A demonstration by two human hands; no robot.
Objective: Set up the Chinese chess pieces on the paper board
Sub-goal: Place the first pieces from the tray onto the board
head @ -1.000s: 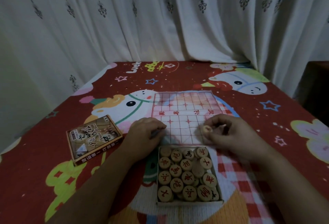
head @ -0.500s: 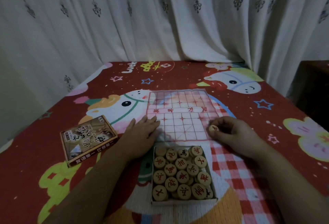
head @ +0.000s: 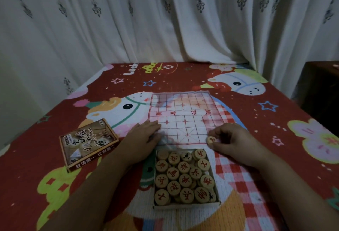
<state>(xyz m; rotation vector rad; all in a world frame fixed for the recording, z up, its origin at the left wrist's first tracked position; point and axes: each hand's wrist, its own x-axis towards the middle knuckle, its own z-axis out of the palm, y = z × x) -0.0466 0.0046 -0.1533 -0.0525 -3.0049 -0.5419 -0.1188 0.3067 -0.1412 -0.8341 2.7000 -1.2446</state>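
A thin paper board (head: 183,117) with a red grid lies flat on the red cartoon cloth. My left hand (head: 145,137) rests flat on its near left corner, fingers apart, holding nothing. My right hand (head: 231,139) pinches a round wooden piece (head: 211,140) with a red character at the board's near right corner, close to the paper. Just in front of the board stands an open box tray (head: 218,190) packed with several wooden pieces (head: 183,175) marked in red or black.
The game's box lid (head: 88,142) lies on the cloth to the left of my left hand. White curtains (head: 165,20) hang behind the table. A dark piece of furniture (head: 322,87) stands at the right edge.
My right hand has carried the piece from the board's near middle out to its near right corner and lowered it. My left hand has opened flat on the left corner.
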